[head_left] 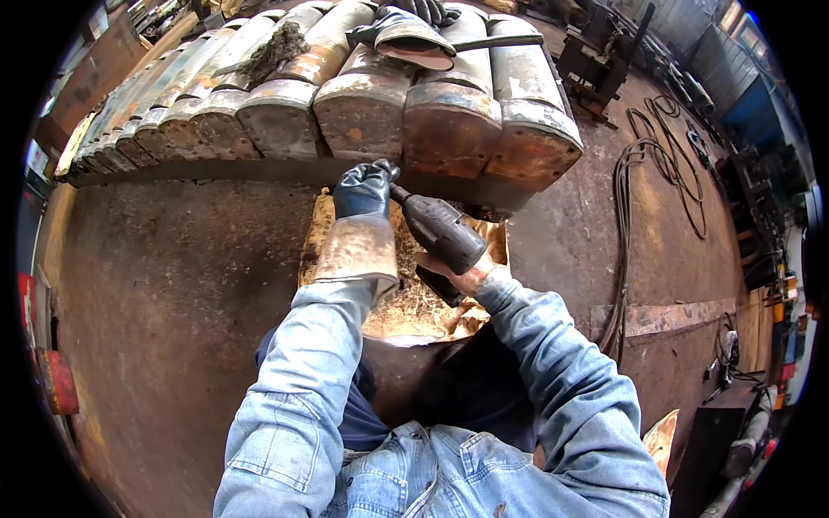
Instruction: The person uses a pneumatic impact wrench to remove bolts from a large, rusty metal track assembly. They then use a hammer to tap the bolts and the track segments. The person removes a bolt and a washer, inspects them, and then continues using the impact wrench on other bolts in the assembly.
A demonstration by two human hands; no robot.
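A dark, drill-like power tool (445, 233) with a tapered nose lies slantwise in front of me, nose to the upper left. My right hand (473, 274), which looks bare, is wrapped round its grip; the tool's body hides most of the fingers. My left hand (366, 190) wears a black glove with a pale, dirty cuff. Its fingers are closed at the tool's narrow front end; whether they pinch a separate small part there is hidden. Just beyond stands a row of heavy, rounded metal blocks (358, 121), worn and rust-stained. A loose glove (414, 43) lies on top of them.
A dark rod (496, 41) and a clump of dark fibrous stuff (275, 53) rest on the blocks. Yellowish, crumpled sheeting (406, 302) lies between my knees. Black hoses (620, 216) run along the brown floor at right, near a dark metal machine (596, 65).
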